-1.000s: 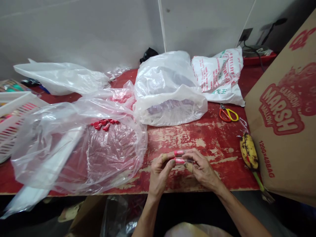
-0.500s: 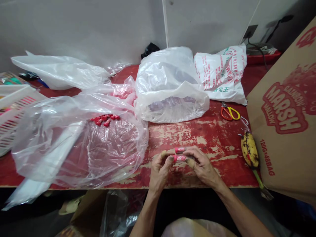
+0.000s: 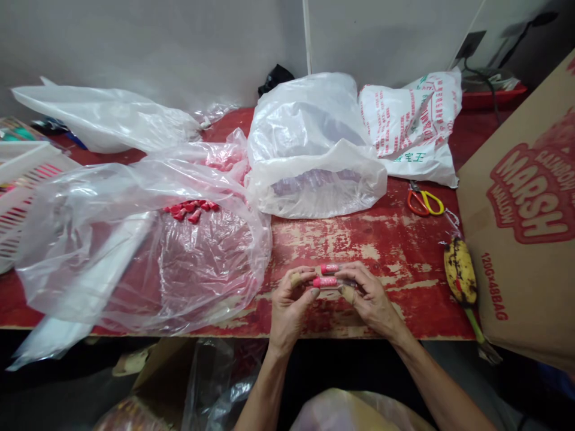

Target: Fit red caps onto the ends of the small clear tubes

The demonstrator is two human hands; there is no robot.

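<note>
Two short pink-banded tubes [image 3: 326, 275] lie side by side between my hands, just above the table's front edge. My left hand [image 3: 290, 308] holds their left ends, and my right hand [image 3: 371, 296] holds their right ends. Several fingertips on both hands carry tan wrappings. Small red-pink pieces [image 3: 188, 209] lie in a cluster at the far side of a clear plastic bag [image 3: 204, 275], to the left of my hands. I cannot tell whether they are inside the bag.
The red table [image 3: 359, 251] has worn, peeling paint. A bulging milky plastic bag [image 3: 314, 185] and a printed white sack [image 3: 408, 129] stand behind my hands. Right of them are orange-and-yellow scissors [image 3: 424, 202], a spotted banana [image 3: 460, 278] and a large cardboard box [image 3: 534, 203]. A white plastic crate [image 3: 27, 191] sits far left.
The whole view has drifted, with the table sliding slightly up the picture. My hands still hold the tubes, with only small shifts in their position.
</note>
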